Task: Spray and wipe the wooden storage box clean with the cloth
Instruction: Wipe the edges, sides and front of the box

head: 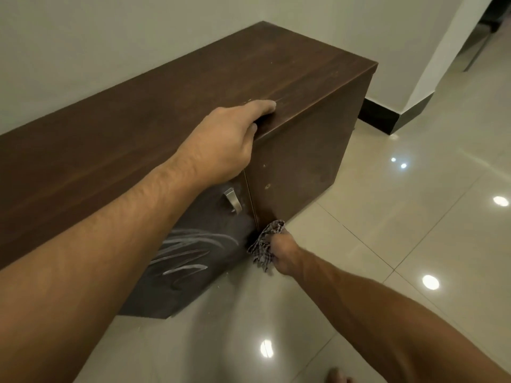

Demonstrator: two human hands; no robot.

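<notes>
Box: the long dark wooden storage box (171, 106) runs from the left edge to the upper right of the frame, standing on the floor against the wall; its doors are closed, so nothing inside shows
Front panel: lower left of centre, dusty grey with pale streaks (190, 252) across it; a metal handle (233, 199) sits near the seam between two doors
Cloth: checked cloth (266, 244) bunched at the foot of the box front, centre of the frame, touching the door seam just above the floor
Right hand: right hand (286, 254) closed tight around the cloth; its fingers are hidden by cloth and wrist
Left hand: left hand (229, 139) grips the top front edge of the box, fingers over the top, thumb under the lip
Floor: glossy pale floor tiles (414, 217) with lamp reflections, right side
Wall: plain wall (110, 37) with dark skirting (378, 116) at upper right
Cut off: a bare foot (336, 375) at the bottom edge, only partly seen
</notes>
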